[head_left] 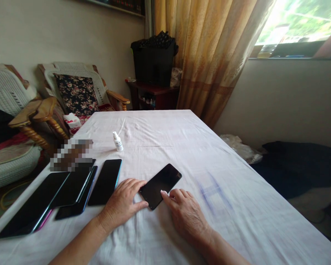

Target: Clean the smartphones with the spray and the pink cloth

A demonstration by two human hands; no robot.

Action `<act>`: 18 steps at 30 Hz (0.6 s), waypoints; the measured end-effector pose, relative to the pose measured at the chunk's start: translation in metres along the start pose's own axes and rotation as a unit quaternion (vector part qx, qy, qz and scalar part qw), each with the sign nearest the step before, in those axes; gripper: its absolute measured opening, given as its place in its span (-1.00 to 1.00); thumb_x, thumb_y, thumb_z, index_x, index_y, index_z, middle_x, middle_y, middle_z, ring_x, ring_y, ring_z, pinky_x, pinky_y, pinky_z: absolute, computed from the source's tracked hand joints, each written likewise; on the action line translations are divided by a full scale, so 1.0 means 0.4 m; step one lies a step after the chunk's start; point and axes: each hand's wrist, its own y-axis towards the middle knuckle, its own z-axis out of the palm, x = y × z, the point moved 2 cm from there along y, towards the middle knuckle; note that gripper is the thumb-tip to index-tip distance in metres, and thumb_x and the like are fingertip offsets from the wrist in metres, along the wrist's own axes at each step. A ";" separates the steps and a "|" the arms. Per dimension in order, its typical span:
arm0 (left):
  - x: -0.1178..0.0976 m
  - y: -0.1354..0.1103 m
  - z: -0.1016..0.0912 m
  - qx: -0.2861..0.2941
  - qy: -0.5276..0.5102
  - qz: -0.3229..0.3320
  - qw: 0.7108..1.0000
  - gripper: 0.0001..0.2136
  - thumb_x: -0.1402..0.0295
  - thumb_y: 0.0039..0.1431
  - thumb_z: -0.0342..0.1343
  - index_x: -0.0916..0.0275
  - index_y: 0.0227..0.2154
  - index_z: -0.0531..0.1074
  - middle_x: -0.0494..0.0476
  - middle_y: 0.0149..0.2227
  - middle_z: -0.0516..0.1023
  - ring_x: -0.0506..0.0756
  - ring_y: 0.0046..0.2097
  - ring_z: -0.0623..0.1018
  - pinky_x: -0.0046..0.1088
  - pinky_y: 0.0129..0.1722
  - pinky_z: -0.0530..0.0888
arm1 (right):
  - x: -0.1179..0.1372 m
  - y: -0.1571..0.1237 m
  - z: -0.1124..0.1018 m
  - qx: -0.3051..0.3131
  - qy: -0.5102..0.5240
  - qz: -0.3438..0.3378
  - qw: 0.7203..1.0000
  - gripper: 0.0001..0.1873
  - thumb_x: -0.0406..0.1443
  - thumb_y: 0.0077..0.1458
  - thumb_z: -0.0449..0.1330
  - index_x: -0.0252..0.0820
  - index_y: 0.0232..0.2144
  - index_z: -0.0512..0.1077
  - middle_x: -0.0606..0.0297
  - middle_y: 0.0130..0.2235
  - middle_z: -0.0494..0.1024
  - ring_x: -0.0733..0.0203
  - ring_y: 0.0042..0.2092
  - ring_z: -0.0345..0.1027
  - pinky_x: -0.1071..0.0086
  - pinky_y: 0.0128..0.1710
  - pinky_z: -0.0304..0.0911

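A black smartphone (162, 186) lies on the white tablecloth, turned at a slant with its dark screen up. My left hand (124, 200) grips its lower left end, fingers at the far edge and thumb at the near corner. At the phone's right side is my right hand (186, 215), index finger stretched onto the edge of the screen. Its other fingers are bent, and nothing shows in them; the palm is hidden. Left of my left hand lies another dark phone (106, 182) with a blue edge.
Several more phones (34, 206) overlap at the table's left side, beside a pixelated patch. Behind them stands a small white spray bottle (117, 141). Wicker armchairs (74, 84) are past the left edge. A curtain (206, 55) hangs at the back, and plastic bags (241, 147) lie right.
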 end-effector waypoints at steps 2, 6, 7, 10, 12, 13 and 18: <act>-0.004 0.000 0.002 -0.005 0.004 0.003 1.000 -0.60 0.27 0.09 0.24 0.13 0.01 0.40 0.13 -0.05 0.55 0.21 0.01 0.50 -0.18 0.06 0.41 | 0.006 0.000 0.000 0.013 0.008 -0.011 1.000 -0.46 -0.46 0.16 0.12 -0.04 0.17 0.33 0.20 -0.13 0.50 0.14 -0.18 0.34 0.31 -0.18 0.17; -0.014 -0.001 0.007 -0.025 0.010 0.009 1.000 -0.61 0.24 0.07 0.28 0.14 -0.03 0.44 0.13 -0.10 0.57 0.22 -0.03 0.52 -0.14 0.04 0.43 | -0.004 0.010 -0.011 0.039 -0.005 0.016 0.999 -0.46 -0.47 0.17 0.09 -0.05 0.17 0.34 0.16 -0.10 0.50 0.11 -0.14 0.34 0.29 -0.14 0.18; -0.016 -0.002 0.008 -0.032 0.010 0.011 0.999 -0.61 0.24 0.06 0.29 0.15 -0.04 0.45 0.13 -0.11 0.58 0.22 -0.04 0.52 -0.13 0.04 0.43 | -0.008 0.014 -0.014 0.046 -0.007 0.022 0.999 -0.46 -0.48 0.17 0.08 -0.06 0.18 0.34 0.15 -0.10 0.50 0.10 -0.12 0.34 0.29 -0.13 0.18; -0.020 -0.004 0.009 -0.053 0.006 0.016 0.998 -0.64 0.28 0.03 0.33 0.18 -0.08 0.47 0.13 -0.16 0.60 0.21 -0.09 0.55 -0.16 0.00 0.46 | -0.022 0.028 -0.021 0.062 0.001 0.022 0.998 -0.46 -0.49 0.18 0.05 -0.10 0.19 0.33 0.13 -0.06 0.49 0.09 -0.09 0.34 0.28 -0.10 0.18; -0.023 -0.005 0.008 -0.066 0.000 0.021 0.998 -0.66 0.33 0.02 0.34 0.19 -0.11 0.47 0.12 -0.18 0.60 0.20 -0.12 0.56 -0.20 -0.04 0.48 | -0.036 0.041 -0.023 0.058 0.007 0.017 0.998 -0.47 -0.48 0.18 0.05 -0.11 0.19 0.33 0.13 -0.05 0.49 0.09 -0.08 0.34 0.28 -0.08 0.18; -0.025 -0.006 0.008 -0.071 -0.003 0.024 0.997 -0.68 0.36 0.03 0.34 0.20 -0.13 0.47 0.12 -0.20 0.61 0.18 -0.14 0.57 -0.22 -0.06 0.49 | -0.044 0.048 -0.023 0.052 0.009 0.014 0.999 -0.47 -0.47 0.19 0.05 -0.10 0.19 0.34 0.14 -0.05 0.49 0.10 -0.09 0.33 0.28 -0.08 0.18; -0.046 -0.013 0.017 -0.089 -0.015 0.051 0.995 -0.80 0.43 0.07 0.29 0.21 -0.23 0.46 0.07 -0.28 0.61 0.14 -0.23 0.58 -0.28 -0.19 0.51 | -0.088 0.086 -0.015 0.021 0.020 -0.002 1.000 -0.49 -0.47 0.21 0.01 -0.05 0.17 0.36 0.17 -0.07 0.48 0.15 -0.09 0.33 0.32 -0.06 0.20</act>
